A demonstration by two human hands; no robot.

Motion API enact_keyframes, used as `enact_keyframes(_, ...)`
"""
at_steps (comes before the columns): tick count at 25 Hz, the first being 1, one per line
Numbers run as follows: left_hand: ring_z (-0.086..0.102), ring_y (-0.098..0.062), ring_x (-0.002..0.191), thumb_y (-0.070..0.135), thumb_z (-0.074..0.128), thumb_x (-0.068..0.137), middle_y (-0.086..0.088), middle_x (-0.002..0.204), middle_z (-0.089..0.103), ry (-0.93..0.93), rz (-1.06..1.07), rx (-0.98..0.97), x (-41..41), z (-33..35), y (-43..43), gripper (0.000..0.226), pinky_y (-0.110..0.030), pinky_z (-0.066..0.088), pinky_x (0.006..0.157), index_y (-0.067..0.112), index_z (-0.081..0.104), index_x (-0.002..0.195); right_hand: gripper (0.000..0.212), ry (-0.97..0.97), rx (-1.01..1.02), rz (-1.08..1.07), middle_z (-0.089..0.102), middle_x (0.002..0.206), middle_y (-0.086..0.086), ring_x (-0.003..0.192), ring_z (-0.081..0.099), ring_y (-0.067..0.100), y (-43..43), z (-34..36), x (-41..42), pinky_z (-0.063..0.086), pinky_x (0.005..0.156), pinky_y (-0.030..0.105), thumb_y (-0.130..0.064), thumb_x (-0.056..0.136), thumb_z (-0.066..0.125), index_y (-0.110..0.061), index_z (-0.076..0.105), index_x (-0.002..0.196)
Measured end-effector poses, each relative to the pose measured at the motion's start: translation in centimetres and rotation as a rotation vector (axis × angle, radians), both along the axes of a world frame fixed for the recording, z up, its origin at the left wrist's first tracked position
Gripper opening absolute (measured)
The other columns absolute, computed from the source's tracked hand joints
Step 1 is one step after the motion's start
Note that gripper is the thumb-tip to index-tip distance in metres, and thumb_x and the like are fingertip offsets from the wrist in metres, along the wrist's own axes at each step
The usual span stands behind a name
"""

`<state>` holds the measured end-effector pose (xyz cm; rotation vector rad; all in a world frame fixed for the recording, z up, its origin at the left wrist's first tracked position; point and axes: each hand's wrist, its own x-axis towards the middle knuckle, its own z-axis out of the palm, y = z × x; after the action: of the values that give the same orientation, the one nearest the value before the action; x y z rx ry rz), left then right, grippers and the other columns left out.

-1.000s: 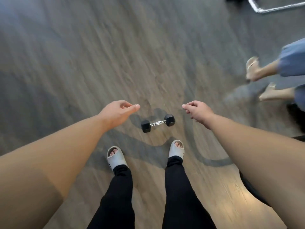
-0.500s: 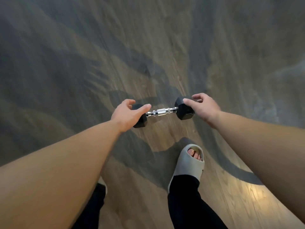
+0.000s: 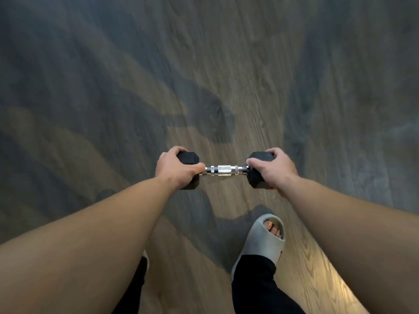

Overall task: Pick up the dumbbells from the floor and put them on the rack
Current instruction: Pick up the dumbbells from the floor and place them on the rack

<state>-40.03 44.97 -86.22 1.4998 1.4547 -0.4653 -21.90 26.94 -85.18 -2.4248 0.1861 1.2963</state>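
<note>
A small dumbbell (image 3: pixel 223 170) with black hexagonal heads and a knurled chrome handle lies level across the middle of the view, over the wooden floor. My left hand (image 3: pixel 176 168) is wrapped over its left head, thumb tip touching the handle. My right hand (image 3: pixel 273 169) grips its right head the same way. Both heads are largely covered by my fingers. Whether the dumbbell rests on the floor or is lifted off it cannot be told. No rack is in view.
Grey-brown wood-grain floor (image 3: pixel 204 64) fills the view, blurred by motion. My right foot in a grey slide sandal (image 3: pixel 260 241) stands just below the dumbbell; my dark trouser legs show at the bottom edge.
My head and both hands came down to the dumbbell; the fingers went from open and reaching to closed over its two heads. The other person's feet left the view.
</note>
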Motion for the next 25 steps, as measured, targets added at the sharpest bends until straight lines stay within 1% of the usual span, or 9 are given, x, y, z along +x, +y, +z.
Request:
enact_keyframes(3,0.062,-0.021,0.098,0.047,0.091,0.061,-0.002,0.116,0.060,0.012,0.006,0.062,-2.2,9.1,4.3,0.055,-0.029,0.048,0.077,0.032,0.067,0.109,0.055,-0.026,0.043,0.006,0.071,0.107,0.004,0.095,0.068,0.026,4.3,8.0,-1.8,0.060,0.091,0.047,-0.046,0.066,0.087,-0.025,0.063,0.111)
enact_keyframes(6,0.061,-0.022,0.097,0.044,0.093,0.059,-0.004,0.115,0.062,0.017,0.074,0.129,-5.3,21.2,9.1,0.055,-0.028,0.046,0.078,0.032,0.069,0.106,0.059,0.006,0.108,0.009,0.069,0.108,0.003,0.091,0.067,0.022,9.7,18.6,-4.5,0.061,0.086,0.045,-0.048,0.060,0.086,-0.026,0.061,0.109)
enact_keyframes(8,0.062,-0.023,0.098,0.042,0.096,0.057,-0.004,0.115,0.065,-0.004,0.137,0.186,-7.7,30.0,12.1,0.062,-0.027,0.045,0.079,0.028,0.068,0.111,0.058,0.028,0.159,0.025,0.066,0.112,0.005,0.091,0.067,0.021,13.6,26.3,-6.4,0.062,0.082,0.041,-0.048,0.058,0.084,-0.029,0.059,0.107)
enact_keyframes(11,0.063,-0.022,0.096,0.039,0.099,0.054,-0.004,0.109,0.067,-0.040,0.301,0.282,-12.2,42.8,16.4,0.070,-0.027,0.047,0.078,0.022,0.065,0.113,0.062,0.030,0.231,0.067,0.067,0.112,0.006,0.090,0.069,0.024,20.0,38.3,-9.9,0.064,0.082,0.047,-0.054,0.045,0.080,-0.029,0.057,0.096)
enact_keyframes(13,0.063,-0.023,0.096,0.041,0.098,0.054,-0.003,0.108,0.067,-0.049,0.378,0.347,-15.2,50.5,19.2,0.072,-0.030,0.051,0.080,0.020,0.063,0.113,0.067,0.007,0.297,0.131,0.068,0.113,0.006,0.092,0.070,0.026,24.3,45.6,-12.3,0.065,0.081,0.051,-0.057,0.040,0.077,-0.028,0.057,0.098)
enact_keyframes(15,0.063,-0.023,0.096,0.042,0.096,0.057,-0.004,0.111,0.067,-0.055,0.458,0.390,-18.9,57.4,22.0,0.076,-0.031,0.051,0.081,0.017,0.063,0.120,0.067,-0.008,0.349,0.193,0.067,0.115,0.007,0.095,0.070,0.027,28.7,52.7,-15.4,0.066,0.075,0.049,-0.056,0.041,0.077,-0.029,0.057,0.099)
enact_keyframes(18,0.060,-0.022,0.094,0.041,0.095,0.059,-0.002,0.109,0.065,-0.091,0.570,0.441,-25.1,65.2,26.0,0.075,-0.029,0.046,0.076,0.016,0.063,0.122,0.064,-0.021,0.421,0.281,0.065,0.115,0.006,0.094,0.070,0.027,35.2,61.3,-20.5,0.062,0.061,0.040,-0.052,0.045,0.077,-0.030,0.058,0.102)
enact_keyframes(23,0.058,-0.021,0.091,0.044,0.094,0.057,-0.002,0.111,0.067,-0.119,0.670,0.551,-36.4,73.4,32.0,0.077,-0.026,0.045,0.076,0.017,0.061,0.120,0.054,-0.077,0.526,0.412,0.070,0.103,0.004,0.090,0.071,0.027,44.2,69.4,-30.6,0.066,0.072,0.048,-0.046,0.055,0.081,-0.025,0.060,0.100)
enact_keyframes(25,0.059,-0.020,0.091,0.046,0.094,0.056,-0.002,0.111,0.068,-0.097,0.683,0.590,-40.8,75.9,33.9,0.079,-0.026,0.045,0.076,0.016,0.061,0.122,0.053,-0.051,0.566,0.434,0.071,0.103,0.006,0.091,0.073,0.030,47.1,70.9,-34.9,0.066,0.071,0.048,-0.045,0.058,0.083,-0.024,0.060,0.100)
